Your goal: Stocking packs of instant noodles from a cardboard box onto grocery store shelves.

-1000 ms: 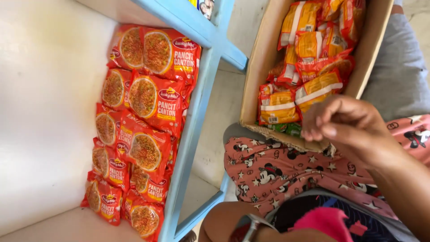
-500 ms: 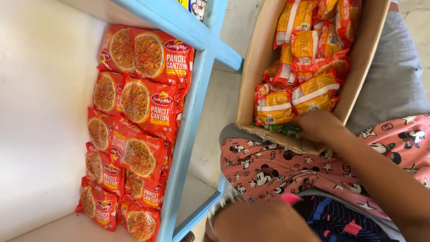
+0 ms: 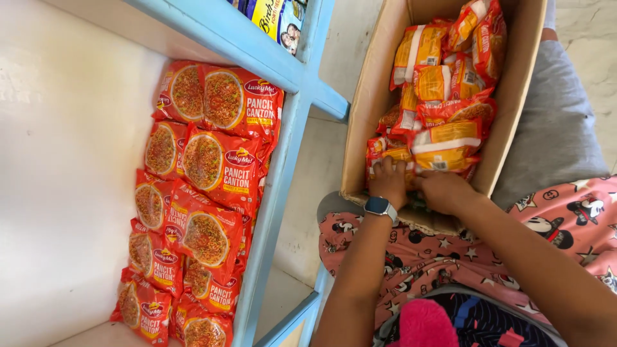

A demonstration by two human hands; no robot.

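Observation:
Both my hands reach into a cardboard box (image 3: 365, 103) that rests on my lap. My left hand (image 3: 389, 182), with a smartwatch (image 3: 380, 207) on its wrist, lies on the orange and yellow noodle packets (image 3: 443, 144) at the box's near end. My right hand (image 3: 445, 191) is beside it, fingers curled down among the same packets. Whether either hand grips a packet is hidden. The box holds several such packets piled up.
Red noodle packets (image 3: 205, 167) stand in rows on a white shelf (image 3: 58, 160) with a light blue frame (image 3: 276, 186) at left. Other packages (image 3: 273, 16) sit on the shelf above. My patterned pink trousers (image 3: 450, 257) are below the box.
My right hand has dropped from above my lap into the box. My left hand came up from the bottom edge and joined it on the packets.

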